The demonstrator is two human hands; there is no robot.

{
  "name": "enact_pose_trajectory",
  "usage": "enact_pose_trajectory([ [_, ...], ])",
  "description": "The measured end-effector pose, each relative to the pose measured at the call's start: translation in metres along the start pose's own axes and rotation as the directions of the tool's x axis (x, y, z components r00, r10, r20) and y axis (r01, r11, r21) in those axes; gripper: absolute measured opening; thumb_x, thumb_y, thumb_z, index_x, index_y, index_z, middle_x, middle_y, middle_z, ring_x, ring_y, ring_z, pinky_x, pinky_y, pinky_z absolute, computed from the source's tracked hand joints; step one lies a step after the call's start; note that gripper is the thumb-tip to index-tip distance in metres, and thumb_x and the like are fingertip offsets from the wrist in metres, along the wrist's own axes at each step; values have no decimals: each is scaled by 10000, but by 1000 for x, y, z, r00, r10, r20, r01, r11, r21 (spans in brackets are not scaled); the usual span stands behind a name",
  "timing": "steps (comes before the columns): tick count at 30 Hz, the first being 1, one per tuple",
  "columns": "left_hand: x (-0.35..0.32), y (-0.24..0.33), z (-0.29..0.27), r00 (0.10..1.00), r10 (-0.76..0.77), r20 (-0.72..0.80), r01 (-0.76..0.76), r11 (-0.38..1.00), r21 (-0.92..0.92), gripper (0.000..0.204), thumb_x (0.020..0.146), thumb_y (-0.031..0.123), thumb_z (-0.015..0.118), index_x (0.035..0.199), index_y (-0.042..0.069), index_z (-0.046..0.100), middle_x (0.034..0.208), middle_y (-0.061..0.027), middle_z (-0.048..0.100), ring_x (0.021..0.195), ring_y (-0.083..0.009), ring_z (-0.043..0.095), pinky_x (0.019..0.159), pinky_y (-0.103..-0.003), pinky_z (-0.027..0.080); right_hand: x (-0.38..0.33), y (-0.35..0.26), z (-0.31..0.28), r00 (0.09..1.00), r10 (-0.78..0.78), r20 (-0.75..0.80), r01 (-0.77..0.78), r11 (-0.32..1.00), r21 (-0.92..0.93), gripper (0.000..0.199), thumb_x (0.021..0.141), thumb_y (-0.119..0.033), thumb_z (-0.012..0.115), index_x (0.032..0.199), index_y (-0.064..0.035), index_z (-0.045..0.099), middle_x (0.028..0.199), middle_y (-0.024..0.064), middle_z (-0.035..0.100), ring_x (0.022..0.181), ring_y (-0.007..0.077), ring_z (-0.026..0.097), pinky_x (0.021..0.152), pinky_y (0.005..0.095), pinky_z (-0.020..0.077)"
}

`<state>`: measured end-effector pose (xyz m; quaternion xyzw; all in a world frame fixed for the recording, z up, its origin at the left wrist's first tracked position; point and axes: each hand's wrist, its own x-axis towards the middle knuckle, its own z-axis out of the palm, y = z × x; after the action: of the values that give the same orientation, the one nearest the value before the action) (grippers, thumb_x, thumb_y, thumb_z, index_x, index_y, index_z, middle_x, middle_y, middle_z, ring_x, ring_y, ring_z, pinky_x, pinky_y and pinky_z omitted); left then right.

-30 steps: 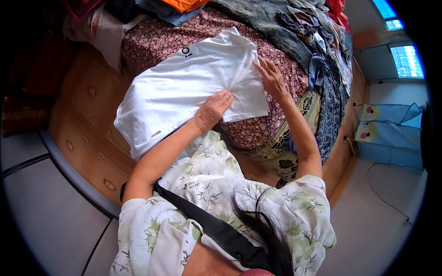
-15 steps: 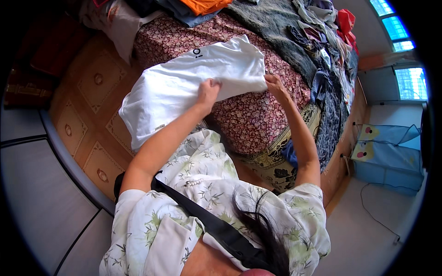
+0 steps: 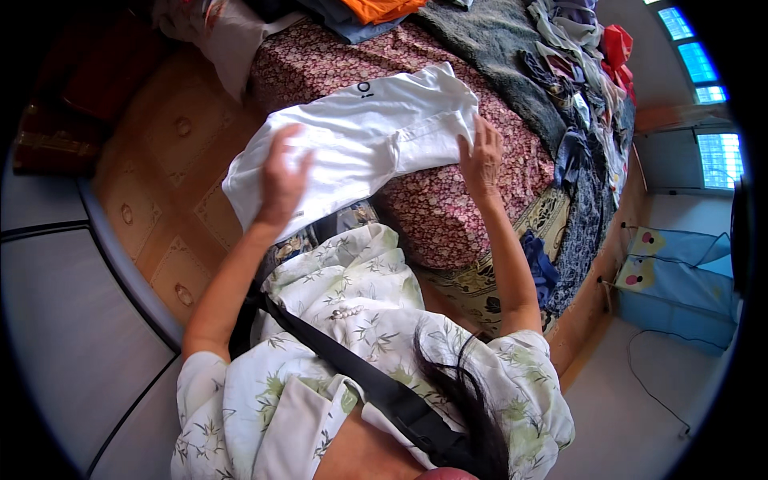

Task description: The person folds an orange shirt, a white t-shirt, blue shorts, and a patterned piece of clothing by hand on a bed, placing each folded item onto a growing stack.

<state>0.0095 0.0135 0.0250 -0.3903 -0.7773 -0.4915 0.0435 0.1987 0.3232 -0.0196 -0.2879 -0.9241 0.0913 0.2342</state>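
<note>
A white T-shirt [image 3: 344, 132] with dark print near its far edge lies partly folded over the bed's corner. Its near left part hangs past the bed edge toward my lap. My left hand [image 3: 282, 178], a little blurred, is over the shirt's left part with thumb and fingers apart; whether it touches the cloth I cannot tell. At the shirt's right end, my right hand [image 3: 483, 157] has its fingers stretched out along the edge, beside a folded-over flap.
The bed has a red floral sheet [image 3: 448, 216]. Folded clothes, including an orange one [image 3: 376, 10], lie at the far side. A grey blanket [image 3: 488, 56] and a heap of loose clothes [image 3: 572, 96] run along the right. A blue fabric box [image 3: 672, 280] stands farther right.
My left hand has let go of the shirt's near edge and moved left over the cloth, its fingers opening. My right hand has loosened its pinch and spread at the right end.
</note>
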Motion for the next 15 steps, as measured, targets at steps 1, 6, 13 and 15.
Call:
enact_pose_trajectory([
  [1,1,-7,-27,995,-2,-98,8,998,56,413,817,54,631,1205,41,489,1215,-130,519,1097,-267,536,879,-356,466,-2,-20,4,996,-94,-8,94,996,-14,543,892,-318,565,1372,-109,420,1422,185,383,1308,335,358,1059,443,295],
  [6,-65,-128,-109,495,-851,178,828,399,-394,751,835,541,599,1323,3,407,1298,-187,442,1198,-276,421,996,-426,354,-4,-85,48,940,-330,93,333,943,-25,524,904,-410,520,1372,-190,432,1463,177,326,1386,368,223,1096,572,158],
  [13,-51,-115,-84,426,-650,629,689,-217,-691,620,880,537,536,1255,44,525,1211,-112,585,1111,-240,556,948,-402,451,-21,-96,80,906,-423,-33,415,867,277,652,842,-340,642,1387,-85,391,1450,178,349,1366,362,276,1105,532,207],
  [15,-36,-126,-83,419,-621,662,716,-221,-662,569,885,462,573,1264,41,522,1188,-117,598,1080,-234,576,927,-389,469,-36,-152,24,792,-601,110,488,730,478,716,786,-265,708,1383,-56,373,1433,188,362,1362,358,281,1122,509,199],
])
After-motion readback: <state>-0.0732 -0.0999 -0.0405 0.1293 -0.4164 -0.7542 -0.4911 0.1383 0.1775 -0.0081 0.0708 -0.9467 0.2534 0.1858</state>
